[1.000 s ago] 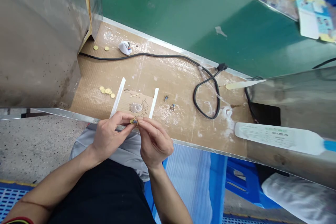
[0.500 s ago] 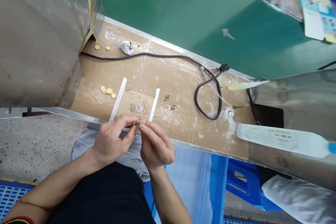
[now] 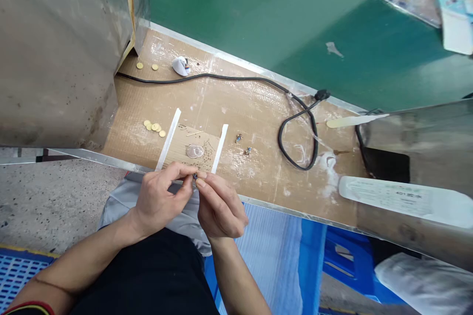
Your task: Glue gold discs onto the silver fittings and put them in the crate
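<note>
My left hand (image 3: 162, 197) and my right hand (image 3: 221, 204) meet at the near edge of the cardboard. Between their fingertips is a tiny dark blue piece (image 3: 195, 176), mostly covered by the fingers; both hands pinch it. Just beyond lies a small clear round dish (image 3: 194, 151), with tiny dark specks scattered around it and a thin stick (image 3: 194, 133) above. White tape strips (image 3: 169, 139) flank this patch on both sides. To the right, two small blue and gold pieces (image 3: 239, 138) rest on the cardboard (image 3: 258, 177).
Several gold discs (image 3: 155, 127) lie to the left, near a metal housing (image 3: 59, 59). A black cable (image 3: 229, 78) runs along the back and loops at right. A white bottle (image 3: 402, 200) lies at the right, below a pale nozzle-like piece (image 3: 351, 121). A white crumpled item (image 3: 180, 66) sits at the back.
The view has shifted slightly, so the surroundings appear a little further right. The tiny piece has turned a little between my fingertips; both hands keep their pinch.
</note>
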`<state>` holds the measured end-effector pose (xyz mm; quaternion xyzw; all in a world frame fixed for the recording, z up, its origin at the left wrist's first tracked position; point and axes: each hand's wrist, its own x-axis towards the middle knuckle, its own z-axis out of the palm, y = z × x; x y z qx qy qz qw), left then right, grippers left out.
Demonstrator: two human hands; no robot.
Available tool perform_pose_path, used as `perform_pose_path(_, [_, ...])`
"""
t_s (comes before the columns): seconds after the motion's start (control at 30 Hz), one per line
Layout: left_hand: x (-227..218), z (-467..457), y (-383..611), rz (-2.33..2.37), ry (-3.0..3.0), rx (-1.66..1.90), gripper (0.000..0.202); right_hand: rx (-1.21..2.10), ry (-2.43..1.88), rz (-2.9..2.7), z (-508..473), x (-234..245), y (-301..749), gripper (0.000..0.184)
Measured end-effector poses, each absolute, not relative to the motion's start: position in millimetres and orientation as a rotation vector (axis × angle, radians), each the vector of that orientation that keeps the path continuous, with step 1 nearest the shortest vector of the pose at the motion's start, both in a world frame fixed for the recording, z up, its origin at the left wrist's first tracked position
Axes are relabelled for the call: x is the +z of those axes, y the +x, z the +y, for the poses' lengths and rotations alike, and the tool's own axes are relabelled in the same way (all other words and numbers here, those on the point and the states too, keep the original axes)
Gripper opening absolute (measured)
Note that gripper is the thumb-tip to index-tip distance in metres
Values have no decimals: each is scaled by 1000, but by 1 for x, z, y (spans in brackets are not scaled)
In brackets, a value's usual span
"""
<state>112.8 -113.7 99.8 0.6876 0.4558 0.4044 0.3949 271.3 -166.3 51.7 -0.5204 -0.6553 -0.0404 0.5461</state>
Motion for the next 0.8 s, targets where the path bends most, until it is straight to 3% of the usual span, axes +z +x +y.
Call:
perform_pose_path(0.17, [97,-112,113,1141,1694,1021,23,72,-1213,-1533,-165,59,275,51])
perform_pose_path(0.4, [93,-114,118,1091,1768,1040,36,556,-1360,-1202,-160,70,276,32])
perform_pose_path(0.8, [93,-116,124,1064,1997,1029,44,662,-1310,-1137,-167,68,283,32])
